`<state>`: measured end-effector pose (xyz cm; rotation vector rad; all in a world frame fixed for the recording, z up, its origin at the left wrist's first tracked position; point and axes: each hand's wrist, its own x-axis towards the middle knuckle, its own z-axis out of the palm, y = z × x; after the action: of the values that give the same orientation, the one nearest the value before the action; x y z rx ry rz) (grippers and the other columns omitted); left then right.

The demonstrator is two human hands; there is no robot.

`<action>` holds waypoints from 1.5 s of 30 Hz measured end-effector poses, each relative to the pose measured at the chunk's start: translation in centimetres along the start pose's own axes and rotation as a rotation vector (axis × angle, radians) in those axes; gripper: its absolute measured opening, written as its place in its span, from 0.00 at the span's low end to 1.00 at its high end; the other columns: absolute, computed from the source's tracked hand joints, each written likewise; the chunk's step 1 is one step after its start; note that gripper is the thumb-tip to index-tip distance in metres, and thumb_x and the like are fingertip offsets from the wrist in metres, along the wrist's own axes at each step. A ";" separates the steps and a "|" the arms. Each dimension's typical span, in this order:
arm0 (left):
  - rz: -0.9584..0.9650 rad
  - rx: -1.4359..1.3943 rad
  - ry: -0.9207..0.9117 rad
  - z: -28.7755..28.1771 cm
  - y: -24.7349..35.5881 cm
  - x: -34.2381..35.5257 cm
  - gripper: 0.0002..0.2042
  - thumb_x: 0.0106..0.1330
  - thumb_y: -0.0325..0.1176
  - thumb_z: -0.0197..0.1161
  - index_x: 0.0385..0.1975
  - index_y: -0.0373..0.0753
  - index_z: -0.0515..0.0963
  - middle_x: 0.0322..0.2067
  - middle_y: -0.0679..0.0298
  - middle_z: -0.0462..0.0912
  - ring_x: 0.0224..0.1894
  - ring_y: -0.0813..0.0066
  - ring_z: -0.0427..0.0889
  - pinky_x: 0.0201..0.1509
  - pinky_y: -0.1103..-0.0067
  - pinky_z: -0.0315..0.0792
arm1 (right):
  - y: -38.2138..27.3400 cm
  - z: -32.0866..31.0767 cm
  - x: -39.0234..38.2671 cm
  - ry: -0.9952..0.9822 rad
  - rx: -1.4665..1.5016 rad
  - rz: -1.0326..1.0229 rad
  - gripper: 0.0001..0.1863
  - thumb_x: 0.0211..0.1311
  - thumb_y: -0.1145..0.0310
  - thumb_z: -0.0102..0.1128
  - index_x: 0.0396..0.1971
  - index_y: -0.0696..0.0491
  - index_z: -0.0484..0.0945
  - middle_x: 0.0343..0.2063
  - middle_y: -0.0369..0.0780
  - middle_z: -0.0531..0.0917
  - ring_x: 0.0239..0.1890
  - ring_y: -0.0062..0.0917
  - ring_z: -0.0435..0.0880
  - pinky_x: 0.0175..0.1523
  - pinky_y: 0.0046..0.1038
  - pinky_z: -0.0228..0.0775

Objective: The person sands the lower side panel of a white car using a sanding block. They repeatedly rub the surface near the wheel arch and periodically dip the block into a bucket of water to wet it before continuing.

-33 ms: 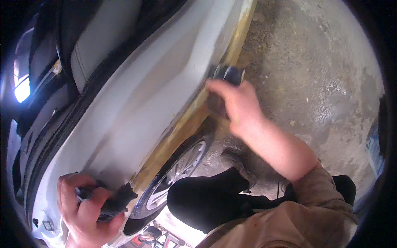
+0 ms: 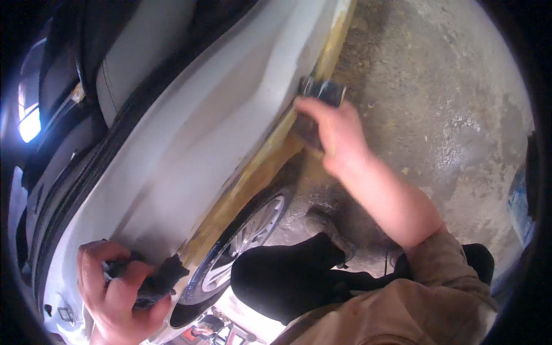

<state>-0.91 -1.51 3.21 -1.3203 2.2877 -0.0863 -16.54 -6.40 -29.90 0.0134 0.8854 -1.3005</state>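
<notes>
My right hand is shut on a dark sanding block, which rests along the yellowish filler strip on the edge of a pale car door. The block is slightly blurred. My left hand, at the lower left, grips a crumpled dark pad, perhaps cloth or foam, against the lower part of the panel, beside the filler strip.
A car wheel is below the door edge. The dark car interior is at left. Stained concrete floor spans the right. My dark-clad leg is below, and a blue object sits at the far right.
My right hand and the block have moved a little up and to the right along the door edge. My left hand has shifted very slightly left.
</notes>
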 end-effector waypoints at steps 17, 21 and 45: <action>0.156 0.019 0.003 -0.7 -0.8 0.0 0.19 0.70 0.53 0.66 0.41 0.41 0.84 0.44 0.50 0.82 0.45 0.49 0.83 0.45 0.57 0.79 | -5.5 -8.8 7.7 -0.502 -1.486 -0.896 0.22 0.48 0.75 0.77 0.20 0.51 0.64 0.70 0.33 0.75 0.61 0.31 0.84 0.46 0.29 0.84; 0.151 0.027 -0.021 -0.8 -0.7 0.1 0.17 0.69 0.50 0.67 0.41 0.41 0.84 0.45 0.50 0.82 0.46 0.49 0.83 0.45 0.58 0.79 | -4.4 -8.0 5.0 -0.571 -1.462 -0.969 0.22 0.46 0.69 0.80 0.19 0.50 0.67 0.69 0.36 0.76 0.55 0.30 0.87 0.42 0.30 0.85; 0.138 0.021 -0.012 -0.6 -0.8 0.3 0.19 0.67 0.50 0.69 0.43 0.40 0.83 0.44 0.50 0.82 0.45 0.50 0.83 0.43 0.56 0.81 | -9.7 -10.3 11.1 -0.456 -1.802 -1.040 0.19 0.42 0.78 0.74 0.25 0.53 0.67 0.76 0.32 0.65 0.48 0.36 0.87 0.39 0.37 0.83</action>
<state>-0.68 -2.27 3.89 -1.1453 2.3538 -0.0558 -30.37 -13.68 -38.76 -2.2701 1.4094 -0.8273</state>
